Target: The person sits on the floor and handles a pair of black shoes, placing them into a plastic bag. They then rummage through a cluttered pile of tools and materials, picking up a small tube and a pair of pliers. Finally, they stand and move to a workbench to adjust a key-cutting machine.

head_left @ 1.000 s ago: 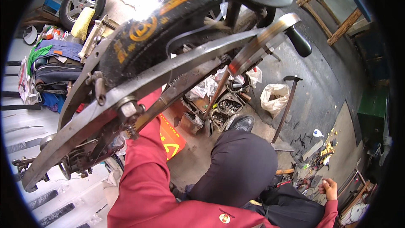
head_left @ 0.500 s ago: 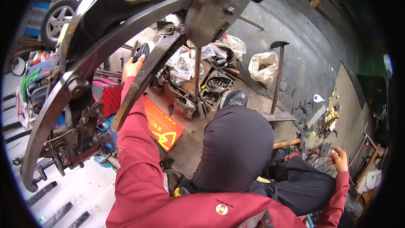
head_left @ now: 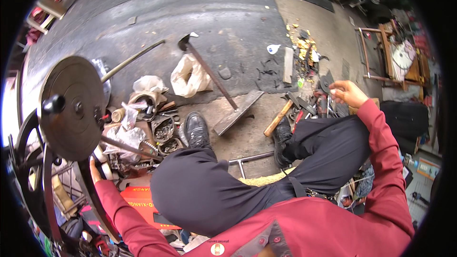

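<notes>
At the left stands a dark metal hand-cranked machine with a large round wheel [head_left: 71,107] and a black knob [head_left: 54,104]. My left hand [head_left: 95,171] is just below that wheel, beside a curved metal arm of the machine; most of its fingers are hidden, so any grip there cannot be made out. On the right, my right hand [head_left: 351,93] hovers with bent, parted fingers over tools on the floor. Closest to its fingertips is a dark flat piece [head_left: 326,82]. A hammer with a wooden handle [head_left: 279,118] and a red-handled tool [head_left: 297,121] lie nearby.
A metal post on a flat base [head_left: 239,113] stands before my shoes. Behind it is a white bag [head_left: 189,77]. Bags of small parts [head_left: 164,129] and an orange-red box [head_left: 139,200] lie by my left leg. Yellow scraps [head_left: 304,47] litter the floor at the far right.
My view has swung to the right, so the machine now sits at the left edge. My right hand has come in over the tools. My left hand is now mostly hidden by the machine.
</notes>
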A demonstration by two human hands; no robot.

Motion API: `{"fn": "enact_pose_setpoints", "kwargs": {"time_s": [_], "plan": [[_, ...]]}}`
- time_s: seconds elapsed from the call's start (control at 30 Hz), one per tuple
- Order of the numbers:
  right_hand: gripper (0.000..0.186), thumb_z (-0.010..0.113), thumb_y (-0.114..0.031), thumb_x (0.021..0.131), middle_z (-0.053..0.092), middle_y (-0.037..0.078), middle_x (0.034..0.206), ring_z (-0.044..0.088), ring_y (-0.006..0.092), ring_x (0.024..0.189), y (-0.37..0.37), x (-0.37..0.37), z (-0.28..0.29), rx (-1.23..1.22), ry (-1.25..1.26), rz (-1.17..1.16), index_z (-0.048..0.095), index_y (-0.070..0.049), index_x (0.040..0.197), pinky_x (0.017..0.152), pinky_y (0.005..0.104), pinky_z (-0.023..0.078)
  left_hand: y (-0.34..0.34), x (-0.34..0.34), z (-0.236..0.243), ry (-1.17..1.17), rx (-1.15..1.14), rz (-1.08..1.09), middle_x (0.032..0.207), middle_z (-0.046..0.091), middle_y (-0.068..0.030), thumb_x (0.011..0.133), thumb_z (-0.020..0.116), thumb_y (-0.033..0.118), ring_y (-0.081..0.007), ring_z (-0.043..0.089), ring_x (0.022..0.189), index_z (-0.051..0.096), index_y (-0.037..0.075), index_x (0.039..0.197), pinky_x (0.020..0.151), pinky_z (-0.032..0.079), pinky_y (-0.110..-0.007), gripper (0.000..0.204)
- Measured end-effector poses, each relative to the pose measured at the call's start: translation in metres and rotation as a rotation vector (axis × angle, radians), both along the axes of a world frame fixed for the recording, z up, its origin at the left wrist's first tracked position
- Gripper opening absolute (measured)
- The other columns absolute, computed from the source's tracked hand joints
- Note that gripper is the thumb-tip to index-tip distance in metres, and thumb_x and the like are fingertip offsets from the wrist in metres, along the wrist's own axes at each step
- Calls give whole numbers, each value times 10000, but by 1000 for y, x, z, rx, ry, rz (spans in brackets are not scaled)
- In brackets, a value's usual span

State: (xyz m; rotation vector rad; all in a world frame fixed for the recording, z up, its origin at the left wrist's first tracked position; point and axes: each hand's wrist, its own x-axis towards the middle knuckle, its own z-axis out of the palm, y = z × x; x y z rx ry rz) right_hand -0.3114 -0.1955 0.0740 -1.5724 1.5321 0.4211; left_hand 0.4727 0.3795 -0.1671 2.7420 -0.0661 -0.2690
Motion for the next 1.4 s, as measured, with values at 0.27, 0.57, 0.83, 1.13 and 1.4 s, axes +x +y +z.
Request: {"fn": "enact_pose_setpoints", "kwargs": {"time_s": [0.27, 0.57, 0.83, 1.13, 1.4], "plan": [[346, 613, -179, 999, 735, 69, 922, 638, 109, 752, 1, -7, 6, -16, -32, -26, 621, 38, 1267, 660, 276, 522, -17, -13, 6, -141, -184, 20, 1260, 698, -157, 849, 756, 505, -270, 669, 1100, 634, 35, 1353, 988, 484, -400, 700], [377, 587, -286, 1024, 704, 56, 914, 665, 115, 746, -13, -33, 6, -13, -213, -113, 622, -29, 1298, 666, 263, 540, -59, -185, 57, -518, -511, -102, 1215, 655, -170, 932, 635, 55, -285, 669, 1005, 579, -35, 1295, 889, 528, -405, 378], [414, 591, -263, 1006, 686, 81, 944, 664, 140, 765, -3, -31, 26, -53, -319, -60, 605, 15, 1314, 690, 273, 528, -174, -294, 47, 350, -818, -387, 1191, 646, -148, 907, 724, 75, -183, 633, 1040, 554, 26, 1328, 934, 507, -334, 457], [349, 585, -177, 994, 676, 50, 949, 607, 83, 794, 18, -31, 44, -101, -357, -111, 609, 9, 1288, 732, 241, 502, -361, -294, 8, 145, -307, -848, 1374, 580, -187, 720, 887, 348, -382, 529, 1295, 506, 93, 1412, 1088, 428, -449, 830], [310, 609, -92, 977, 680, 69, 1093, 614, 97, 809, 9, -23, 43, -41, -311, -261, 617, 36, 1260, 745, 262, 518, -426, -286, -59, 295, -16, -755, 1480, 442, -291, 571, 960, 440, -447, 477, 1349, 127, 86, 1605, 1108, 429, -484, 1374]]}}
